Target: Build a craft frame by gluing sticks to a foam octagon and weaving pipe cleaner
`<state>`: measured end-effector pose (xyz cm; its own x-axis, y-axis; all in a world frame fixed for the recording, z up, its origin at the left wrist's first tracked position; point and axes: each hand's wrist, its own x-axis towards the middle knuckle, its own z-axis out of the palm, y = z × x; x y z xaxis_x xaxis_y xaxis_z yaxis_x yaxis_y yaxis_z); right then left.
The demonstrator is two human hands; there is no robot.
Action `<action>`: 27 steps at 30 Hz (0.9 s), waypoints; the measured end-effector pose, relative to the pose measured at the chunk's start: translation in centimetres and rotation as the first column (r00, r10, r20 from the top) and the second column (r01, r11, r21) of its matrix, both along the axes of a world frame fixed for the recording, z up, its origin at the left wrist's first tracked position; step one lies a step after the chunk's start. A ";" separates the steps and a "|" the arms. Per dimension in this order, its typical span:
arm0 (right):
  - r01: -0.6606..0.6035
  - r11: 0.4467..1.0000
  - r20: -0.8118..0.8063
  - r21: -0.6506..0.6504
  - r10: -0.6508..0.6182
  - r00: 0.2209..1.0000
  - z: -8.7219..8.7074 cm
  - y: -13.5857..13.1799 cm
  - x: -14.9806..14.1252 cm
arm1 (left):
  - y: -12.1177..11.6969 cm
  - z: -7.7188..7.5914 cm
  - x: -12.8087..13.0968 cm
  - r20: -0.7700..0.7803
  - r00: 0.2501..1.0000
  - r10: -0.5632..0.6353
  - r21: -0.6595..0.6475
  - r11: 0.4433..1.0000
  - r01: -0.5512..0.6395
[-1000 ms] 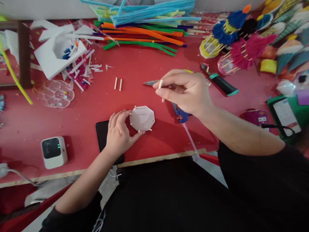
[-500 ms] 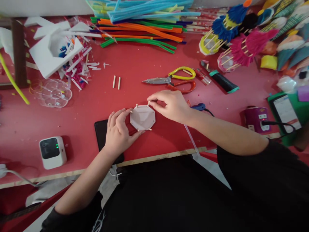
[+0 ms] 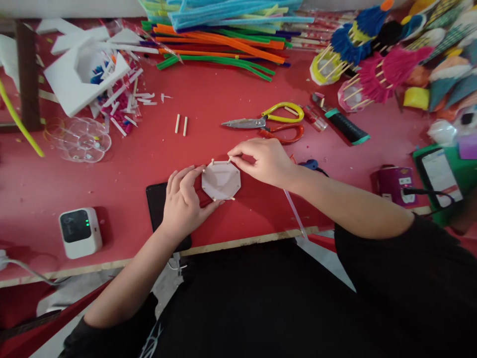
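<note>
A small pale octagonal base (image 3: 221, 182) rests on the red table, with several short wooden sticks standing around its edge. My left hand (image 3: 183, 199) curves around its left side, fingertips at the upper left corner and thumb at the lower edge. At the upper right corner, my right hand (image 3: 263, 160) pinches the top of a wooden stick (image 3: 230, 159) between thumb and fingers. Two loose wooden sticks (image 3: 181, 125) lie beyond the base, up and to the left. A black phone (image 3: 156, 201) lies partly beneath my left hand.
Scissors (image 3: 246, 123) with yellow and red handles lie beyond my right hand, beside a black-green cutter (image 3: 346, 125). Bundled pipe cleaners (image 3: 223, 42) line the back. White foam scraps (image 3: 70, 84) and a clear flower-shaped tray (image 3: 87, 141) are at left. A white device (image 3: 80, 232) stands front left.
The view has shifted very slightly. Both hands keep the same hold on the base and the stick, with no clear movement.
</note>
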<state>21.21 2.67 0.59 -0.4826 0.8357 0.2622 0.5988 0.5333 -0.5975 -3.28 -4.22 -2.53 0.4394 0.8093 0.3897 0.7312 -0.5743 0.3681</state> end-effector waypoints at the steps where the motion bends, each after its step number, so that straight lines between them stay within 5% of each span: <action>1: 0.000 1.000 0.006 0.003 0.000 1.000 0.0 0.0 0.0 | 0.0 0.0 0.0 -0.003 1.000 -0.002 0.019 1.000 0.002; 27: -0.039 0.999 0.128 0.013 0.037 0.991 0.2 0.4 -0.3 | -0.1 0.0 0.0 -0.023 1.000 0.016 -0.017 1.000 -0.016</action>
<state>20.92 3.03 0.81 -0.5445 0.8123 0.2088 0.6487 0.5657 -0.5091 -3.25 -4.28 -2.57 0.4349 0.8228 0.3658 0.7488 -0.5561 0.3606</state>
